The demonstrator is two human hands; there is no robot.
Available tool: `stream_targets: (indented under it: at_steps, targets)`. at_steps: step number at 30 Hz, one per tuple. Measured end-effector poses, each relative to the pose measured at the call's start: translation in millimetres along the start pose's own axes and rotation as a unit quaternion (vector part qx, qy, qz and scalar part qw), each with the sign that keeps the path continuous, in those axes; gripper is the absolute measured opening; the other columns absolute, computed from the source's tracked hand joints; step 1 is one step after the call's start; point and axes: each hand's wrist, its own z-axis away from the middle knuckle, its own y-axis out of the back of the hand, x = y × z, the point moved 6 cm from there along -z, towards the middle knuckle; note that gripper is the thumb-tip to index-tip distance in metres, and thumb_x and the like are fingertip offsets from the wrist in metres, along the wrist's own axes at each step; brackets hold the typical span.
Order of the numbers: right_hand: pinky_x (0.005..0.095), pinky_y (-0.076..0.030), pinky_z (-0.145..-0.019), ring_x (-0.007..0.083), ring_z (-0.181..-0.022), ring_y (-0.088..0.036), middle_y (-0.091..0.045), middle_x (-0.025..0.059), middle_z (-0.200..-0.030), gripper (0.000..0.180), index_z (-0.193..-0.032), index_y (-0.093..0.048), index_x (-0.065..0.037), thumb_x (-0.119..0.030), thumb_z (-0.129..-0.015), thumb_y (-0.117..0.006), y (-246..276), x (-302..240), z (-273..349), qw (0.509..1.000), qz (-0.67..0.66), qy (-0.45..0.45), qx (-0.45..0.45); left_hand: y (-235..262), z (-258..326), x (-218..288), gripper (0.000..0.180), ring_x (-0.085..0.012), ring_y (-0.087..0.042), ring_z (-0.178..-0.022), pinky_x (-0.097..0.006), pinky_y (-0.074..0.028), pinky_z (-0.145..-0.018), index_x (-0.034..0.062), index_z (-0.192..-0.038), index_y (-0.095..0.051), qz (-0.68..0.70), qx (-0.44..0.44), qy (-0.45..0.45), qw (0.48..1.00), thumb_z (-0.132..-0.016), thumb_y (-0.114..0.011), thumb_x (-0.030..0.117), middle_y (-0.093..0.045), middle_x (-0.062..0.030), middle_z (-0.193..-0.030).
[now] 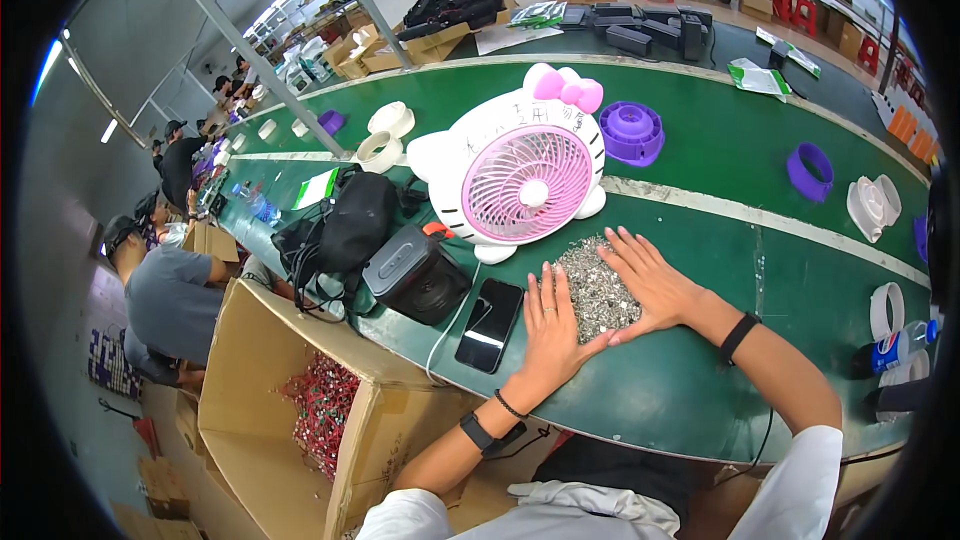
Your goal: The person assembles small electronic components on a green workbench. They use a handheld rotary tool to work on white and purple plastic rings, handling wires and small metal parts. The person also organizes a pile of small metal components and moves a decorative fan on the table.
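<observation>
A heap of small silvery metal pieces, seemingly screws [598,290], lies on the green bench top. My left hand [552,320] rests against the heap's left side, fingers stretched out. Along its right side lies my right hand [652,285], flat with the fingers spread. Both thumbs come together at the heap's near edge, so the hands frame it in a V. Neither hand grips anything. Just left of my left hand is a black smartphone [490,326] with a cable across it. Behind the heap stands a white cat-shaped fan [520,180] with a pink grille and bow.
A black speaker-like box [418,275] and a black bag [360,215] sit left of the phone. An open carton [270,410] of red wired parts stands below the bench edge. Purple rings [810,172], white rings [886,310] and bottles [905,345] lie rightward. Other people work at far left.
</observation>
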Motion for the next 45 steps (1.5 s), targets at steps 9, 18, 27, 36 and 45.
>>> stream_targets:
  at_steps: [9, 18, 27, 36, 45]
  targets:
    - [0.0547, -0.022, -0.129, 0.0482, -0.157, -0.022, -0.021, 0.0328, -0.169, 0.129, -0.163, -0.023, 0.005, -0.079, -0.079, -0.071, -6.8, 9.6, -20.5, 0.997, -0.045, 0.06, 0.006, 2.5, -9.9, -7.1, 0.12, -0.0605, -0.018, -0.152, -0.067, -0.021, -0.122, -0.0128, -0.161, -0.013, 0.004, -0.006, -0.016, 1.0, -0.084, -0.083, 0.047, -0.019, -0.0388, -0.164]
    - [0.0526, -0.023, -0.129, 0.046, -0.157, -0.023, -0.024, 0.0335, -0.167, 0.128, -0.16, -0.027, 0.006, -0.077, -0.076, -0.075, -11.0, 20.9, -34.9, 0.992, -0.081, 0.095, 0.017, -0.8, -14.6, -8.6, 0.111, -0.0589, -0.022, -0.152, -0.064, -0.023, -0.122, -0.0136, -0.16, -0.019, -0.009, 0.009, -0.016, 1.0, -0.089, -0.08, 0.046, -0.024, -0.0394, -0.163]
    - [0.057, -0.019, -0.129, 0.0471, -0.158, -0.02, -0.027, 0.034, -0.166, 0.132, -0.156, -0.036, 0.008, -0.083, -0.068, -0.076, 4.1, 11.8, -37.5, 0.991, -0.064, 0.101, 0.055, 7.3, -13.4, -2.0, 0.106, -0.0561, -0.016, -0.155, -0.06, -0.019, -0.126, -0.0143, -0.159, -0.016, 0.004, 0.002, 0.003, 1.0, -0.092, -0.079, 0.036, -0.022, -0.039, -0.164]
    - [0.0521, -0.035, -0.122, 0.0463, -0.146, -0.041, -0.047, 0.0341, -0.151, 0.089, -0.142, -0.052, 0.009, -0.059, -0.09, -0.073, 58.3, -4.2, 50.0, 0.975, -0.084, -0.172, 0.111, 43.0, -33.7, 62.9, 0.084, -0.0532, -0.021, -0.154, -0.059, -0.018, -0.126, -0.012, -0.159, -0.021, 0.097, 0.0, -0.096, 0.991, -0.1, -0.069, 0.023, -0.027, -0.0351, -0.163]
    - [0.0361, -0.04, -0.053, 0.0222, -0.05, -0.049, -0.05, 0.0084, -0.056, 0.037, -0.073, -0.053, -0.004, -0.023, -0.092, -0.08, 85.1, -66.4, 241.8, 0.831, -0.202, -0.445, 0.264, -14.4, -153.2, 125.1, 0.038, -0.0201, -0.067, -0.057, -0.036, -0.049, -0.055, -0.0033, -0.091, -0.071, 0.228, -0.205, -0.055, 0.95, -0.108, -0.058, 0.029, -0.069, -0.0116, -0.063]
